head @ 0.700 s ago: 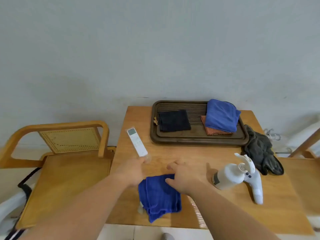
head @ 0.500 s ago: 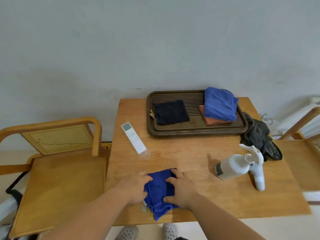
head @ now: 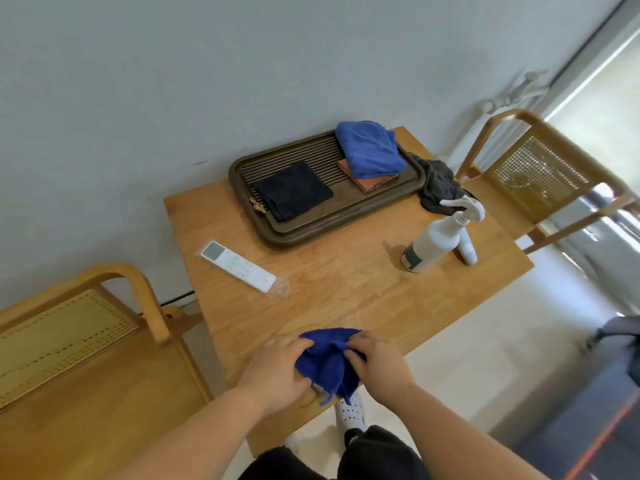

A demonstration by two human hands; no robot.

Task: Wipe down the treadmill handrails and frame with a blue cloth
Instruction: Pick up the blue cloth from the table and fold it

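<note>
Remote (head: 239, 266) flat on table (head: 346, 282); spray bottle (head: 437, 240) standing; black cloth (head: 292, 190) in tray (head: 341, 216).

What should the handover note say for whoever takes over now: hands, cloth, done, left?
Left hand and right hand: both grip the blue cloth, bunched at the near edge of the wooden table.
Second blue cloth lies folded on the tray; spray bottle is on the table's right side.
Done: cloth in hand.
Left: all wiping; the blurred dark shape at lower right may be the treadmill.
</note>
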